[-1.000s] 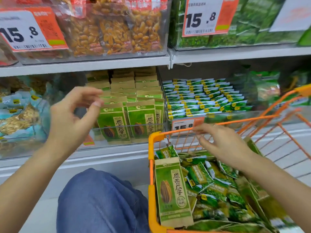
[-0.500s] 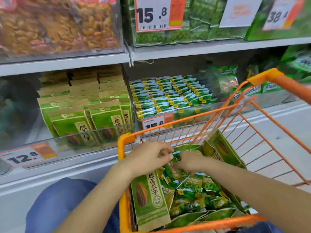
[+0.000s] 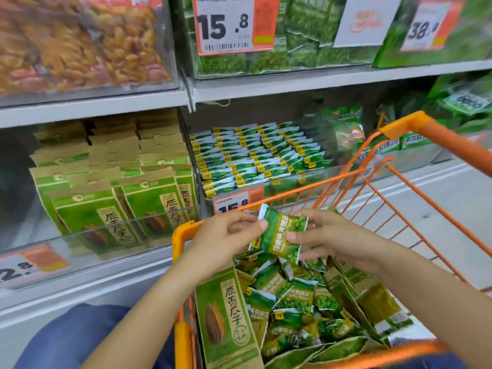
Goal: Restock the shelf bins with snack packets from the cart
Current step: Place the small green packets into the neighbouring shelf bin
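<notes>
A: Nearest, bottom left — blue denim knee [image 3: 72, 339]. Beside it, orange cart [image 3: 436, 141], with a tall sunflower seed bag [image 3: 226, 318] leaning upright against the near left corner.

B: And loose in the cart?

A: Heap of small green pea packets [image 3: 295, 304], lying every which way; a few larger green bags [image 3: 372, 304] tilted along the right side.

B: Hands?

A: Both raised over the cart's far left corner, sharing one green pea packet [image 3: 282, 235]. Left hand [image 3: 226, 235] pinching its upper left edge between thumb and fingers. Right hand [image 3: 335, 235] holding the right side, fingers curled behind, thumb on the front. Packet tilted, clear of the heap below, printed face toward the camera.

B: Farther back?

A: Lower shelf, two clear bins. Left bin [image 3: 111, 230]: rows of upright sunflower seed bags, same print as the one in the cart. Right bin [image 3: 282, 182]: neat rows of small green packets matching the held one, with an orange 15.8 price tag [image 3: 234, 203] on the front, partly behind the cart rim. Another tag [image 3: 29, 265] at far left, cut off by the picture's edge.

B: Top shelf?

A: Amber nut packs [image 3: 80, 41] on the left, blurred. Green bags [image 3: 300, 30] on the right behind a large 15.8 tag [image 3: 234, 22]; farther right a tag [image 3: 426, 25] starting 38.
</notes>
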